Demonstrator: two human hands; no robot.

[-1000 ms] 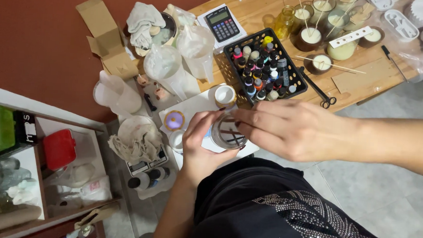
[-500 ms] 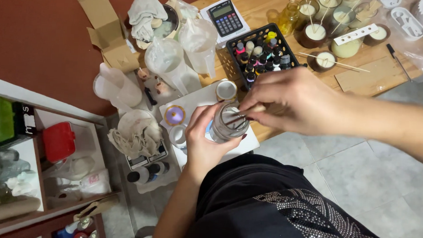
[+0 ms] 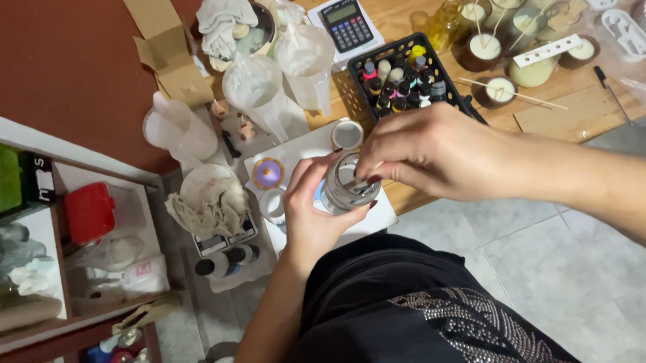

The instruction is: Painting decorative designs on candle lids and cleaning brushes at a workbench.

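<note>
Gripping small clear glass jar (image 3: 346,184) | left hand (image 3: 314,210) wraps it | right hand (image 3: 430,150) pinches at rim

A calculator (image 3: 347,21), a black crate of small bottles (image 3: 404,80) and a red box (image 3: 89,211) lie around.

Home craft workshop, candle-making corner. Wooden table (image 3: 573,105) at 1 o'clock carries poured candles with wick sticks (image 3: 500,87), a black crate of small dye bottles (image 3: 404,80) and a calculator (image 3: 346,23). Plastic measuring jugs (image 3: 254,91), a digital scale (image 3: 222,239) and shelving (image 3: 51,264) at 8 o'clock.
</note>
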